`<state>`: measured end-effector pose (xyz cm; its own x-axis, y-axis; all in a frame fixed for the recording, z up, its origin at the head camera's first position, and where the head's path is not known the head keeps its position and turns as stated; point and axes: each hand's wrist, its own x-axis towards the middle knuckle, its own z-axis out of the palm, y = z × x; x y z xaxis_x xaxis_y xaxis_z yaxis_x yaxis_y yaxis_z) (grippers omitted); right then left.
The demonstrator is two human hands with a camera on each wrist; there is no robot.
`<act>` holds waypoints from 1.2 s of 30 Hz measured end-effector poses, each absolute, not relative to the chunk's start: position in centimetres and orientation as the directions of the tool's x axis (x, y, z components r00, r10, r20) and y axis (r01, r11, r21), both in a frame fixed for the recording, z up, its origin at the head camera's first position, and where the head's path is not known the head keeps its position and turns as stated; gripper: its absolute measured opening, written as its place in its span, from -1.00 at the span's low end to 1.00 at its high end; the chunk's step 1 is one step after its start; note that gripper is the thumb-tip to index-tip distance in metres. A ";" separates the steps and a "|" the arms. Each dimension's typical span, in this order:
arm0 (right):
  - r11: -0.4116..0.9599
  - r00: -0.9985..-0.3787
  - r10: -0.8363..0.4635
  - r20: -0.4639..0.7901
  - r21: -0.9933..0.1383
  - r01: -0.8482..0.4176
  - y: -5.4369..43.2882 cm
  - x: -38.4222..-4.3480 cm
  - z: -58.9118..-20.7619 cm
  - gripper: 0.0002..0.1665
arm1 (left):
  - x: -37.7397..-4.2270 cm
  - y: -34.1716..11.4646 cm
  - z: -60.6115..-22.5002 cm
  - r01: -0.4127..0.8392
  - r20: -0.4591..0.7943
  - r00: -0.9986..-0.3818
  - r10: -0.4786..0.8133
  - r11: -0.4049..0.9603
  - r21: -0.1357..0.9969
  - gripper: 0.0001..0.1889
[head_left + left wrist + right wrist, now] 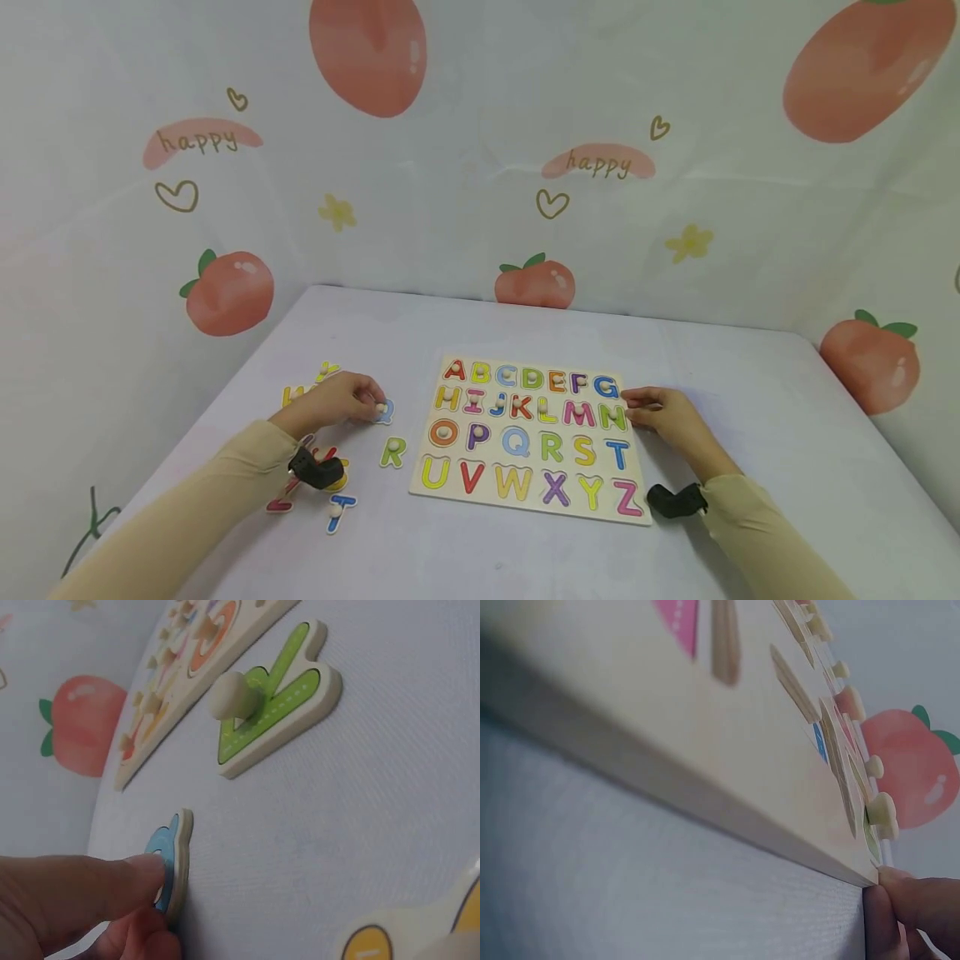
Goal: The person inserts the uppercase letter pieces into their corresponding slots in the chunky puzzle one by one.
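Observation:
My left hand (341, 398) pinches the light blue letter Q (385, 412) beside the wooden alphabet puzzle board (531, 510). In the left wrist view, thumb and finger cover part of this Q (178, 855), which stands tilted. Nearby lies the green letter R (392, 452), its round knob facing up. My right hand (671, 421) holds the board's right edge near G and N, its thumb and fingers right at the rim in the right wrist view. Letters A to P sit in the upper rows; the Q to Z recesses carry no knobbed pieces.
Several loose letters lie left of the board, partly hidden by the left arm, among them a blue T (339, 513) and a yellow Y (327, 370). A white cloth covers the table (495, 567). Behind it hangs a fruit-printed backdrop (465, 183).

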<state>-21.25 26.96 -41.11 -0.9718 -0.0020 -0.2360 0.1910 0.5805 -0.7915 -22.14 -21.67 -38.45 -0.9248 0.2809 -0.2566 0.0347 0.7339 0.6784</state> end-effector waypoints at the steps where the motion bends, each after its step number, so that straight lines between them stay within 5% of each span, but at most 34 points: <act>1: 0.581 -0.971 -0.002 -0.238 -0.791 0.192 26.9 -21.2 -41.1 -0.55 | -22.2 -21.7 -38.5 0.035 -0.257 -0.925 0.281 0.735 0.677 -0.79; 16: 0.589 -0.973 0.004 -0.232 -0.785 0.190 27.2 -21.5 -41.4 -0.53 | -22.7 -19.6 -36.9 0.012 -0.260 -0.928 0.268 0.717 0.697 -0.86; 36: 0.567 -0.972 -0.004 -0.233 -0.801 0.190 27.3 -21.5 -41.5 -0.54 | -21.6 -6.7 -36.7 0.153 -0.221 -0.849 0.479 0.625 0.766 -0.90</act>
<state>-21.54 27.28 -41.49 -0.9724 -0.0042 -0.2335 0.1900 0.5671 -0.8015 -21.65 -6.71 -36.75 -0.8495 0.4790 -0.2213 0.1529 0.6250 0.7655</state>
